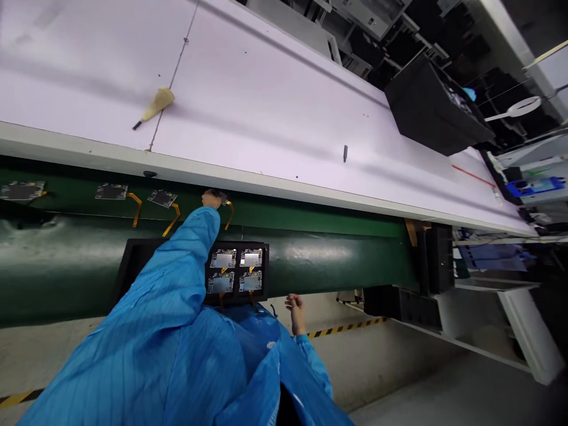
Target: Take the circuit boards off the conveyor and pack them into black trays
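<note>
In the head view, the left hand [212,199] is stretched out to a circuit board [225,200], which lies on the green surface [310,216] close under the edge of the white table [284,89]. The board is partly covered by the hand; whether it is pinched or only touched cannot be told, since the fingertips are hidden. What can be seen of it is dark and thin, and an orange ribbon cable [229,216] is bent downward from its right side.

To the left, in the same row, three similar boards are laid well apart: a near board [162,198], a middle board [112,191] and a far board [23,191]. Each is shown as a dark grey plate with small parts crowded along its edges and an orange tail at its right; on the near and middle boards the tail is bent downward.

Below the left hand, a black tray [266,275] is set on the green surface, its left part crossed by the blue sleeve [186,260]. In its right part four boards [251,258] are seated two by two, with shiny silvery plates and short orange cables.

The right hand [295,310] is held beside the tray's lower right corner, apart from it, its fingers loosely bent and parted.
</note>
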`<action>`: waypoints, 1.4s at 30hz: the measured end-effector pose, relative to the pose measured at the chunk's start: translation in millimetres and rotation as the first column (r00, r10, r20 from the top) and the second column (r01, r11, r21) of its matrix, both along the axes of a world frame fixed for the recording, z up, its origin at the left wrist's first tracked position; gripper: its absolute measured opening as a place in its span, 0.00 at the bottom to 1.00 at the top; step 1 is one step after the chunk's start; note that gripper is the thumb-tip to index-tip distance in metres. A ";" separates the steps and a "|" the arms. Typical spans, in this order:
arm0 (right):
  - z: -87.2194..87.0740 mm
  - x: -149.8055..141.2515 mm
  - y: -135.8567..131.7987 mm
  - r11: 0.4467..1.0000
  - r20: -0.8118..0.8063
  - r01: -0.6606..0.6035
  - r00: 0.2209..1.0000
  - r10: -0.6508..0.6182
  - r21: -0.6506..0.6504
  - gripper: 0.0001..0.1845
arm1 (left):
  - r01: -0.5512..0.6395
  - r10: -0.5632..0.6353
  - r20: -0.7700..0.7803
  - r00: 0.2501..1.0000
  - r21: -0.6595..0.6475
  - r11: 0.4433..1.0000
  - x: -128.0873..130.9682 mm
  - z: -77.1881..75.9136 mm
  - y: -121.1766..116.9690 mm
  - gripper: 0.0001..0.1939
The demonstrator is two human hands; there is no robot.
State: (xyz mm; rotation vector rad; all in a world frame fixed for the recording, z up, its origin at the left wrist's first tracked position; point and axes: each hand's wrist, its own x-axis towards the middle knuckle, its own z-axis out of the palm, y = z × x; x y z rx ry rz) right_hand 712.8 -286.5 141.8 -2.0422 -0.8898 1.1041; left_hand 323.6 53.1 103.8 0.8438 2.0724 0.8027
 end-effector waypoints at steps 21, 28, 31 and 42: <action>24.7 -158.3 97.4 0.850 -0.526 -0.442 0.669 0.525 0.287 0.26 | -0.200 0.043 0.337 0.941 0.449 0.871 79.7 98.3 -341.5 0.23; 25.9 -170.0 89.1 0.843 -0.514 -0.439 0.668 0.538 0.312 0.26 | -0.141 0.036 0.252 0.967 0.412 0.900 69.5 96.2 -343.3 0.21; 24.4 -175.5 89.7 0.835 -0.527 -0.444 0.647 0.550 0.326 0.26 | -0.157 0.025 0.330 0.944 0.381 0.911 63.3 91.7 -337.8 0.24; 4.9 -184.2 99.6 0.813 -0.620 -0.496 0.546 0.564 0.305 0.33 | -0.211 0.109 0.303 0.947 0.328 0.921 21.2 55.3 -317.0 0.20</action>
